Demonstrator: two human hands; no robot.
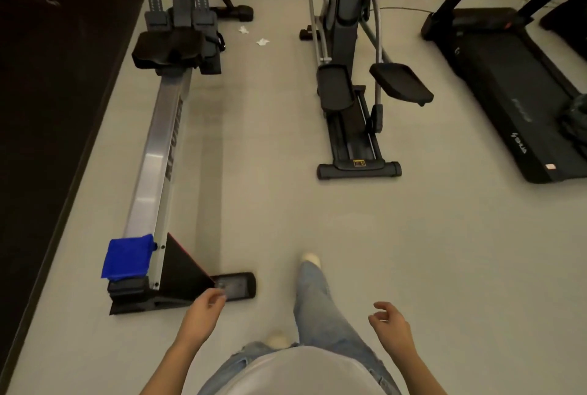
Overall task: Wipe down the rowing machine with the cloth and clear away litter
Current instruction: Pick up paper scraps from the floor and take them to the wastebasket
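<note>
The rowing machine (158, 146) lies along the left of the floor, its silver rail running from a black seat (168, 49) at the far end to a black rear foot near me. A blue cloth (127, 256) is draped over the near end of the rail. Two crumpled white bits of litter (244, 30) (262, 42) lie on the floor to the right of the seat. My left hand (208, 301) hovers over the rear foot, fingers loosely curled, holding nothing. My right hand (389, 320) hangs open to the right of my leg, empty.
An elliptical trainer (352, 83) stands in the middle and a treadmill (508, 86) at the right. A dark wall (47, 108) borders the rower on the left. Pale floor (270, 172) stretches between rower and elliptical. My leg in jeans (317, 299) steps forward.
</note>
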